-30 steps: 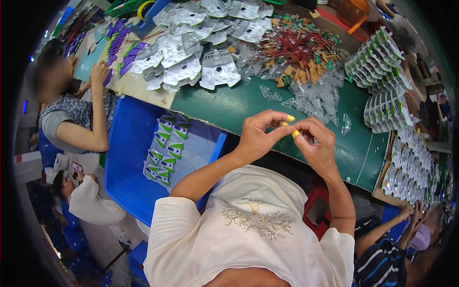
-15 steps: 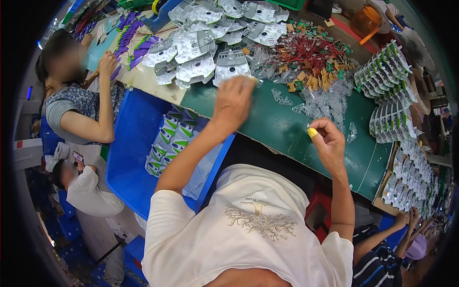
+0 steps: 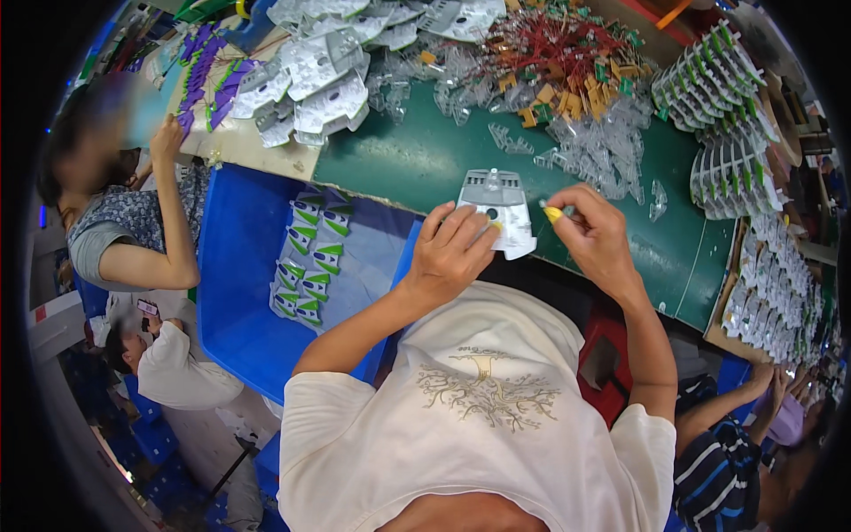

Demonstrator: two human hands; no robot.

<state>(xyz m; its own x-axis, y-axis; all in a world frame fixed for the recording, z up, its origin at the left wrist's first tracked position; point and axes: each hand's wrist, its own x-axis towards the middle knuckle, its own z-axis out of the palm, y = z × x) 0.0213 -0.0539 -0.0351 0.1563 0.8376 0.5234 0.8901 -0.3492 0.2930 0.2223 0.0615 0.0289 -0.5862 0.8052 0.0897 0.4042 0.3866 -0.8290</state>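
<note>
My left hand (image 3: 450, 253) is closed on the near left part of a grey-and-white plastic shell (image 3: 496, 188) with a dark round hole. The shell is over the front edge of the green table, and my fingers cover part of its left side. A yellow covering shows at a left fingertip. Just right of the shell, my right hand (image 3: 596, 232) is closed in a pinch, with a yellow cover on its thumb. Something tiny and pale shows at that thumb's tip, too small to name. The right hand appears apart from the shell.
Similar shells (image 3: 324, 66) lie piled at far left on the green table (image 3: 399, 160). Red wires with orange pieces (image 3: 567, 53) and clear plastic parts (image 3: 603, 151) are heaped beyond. Green-edged parts (image 3: 709, 89) stand right. A blue bin (image 3: 235, 293) holds white-green pieces; a co-worker (image 3: 133, 222) sits left.
My left hand has taken a shell from the front of the pile and brought it nearer, before my chest. My right hand has moved slightly left, toward the shell, still pinched.
</note>
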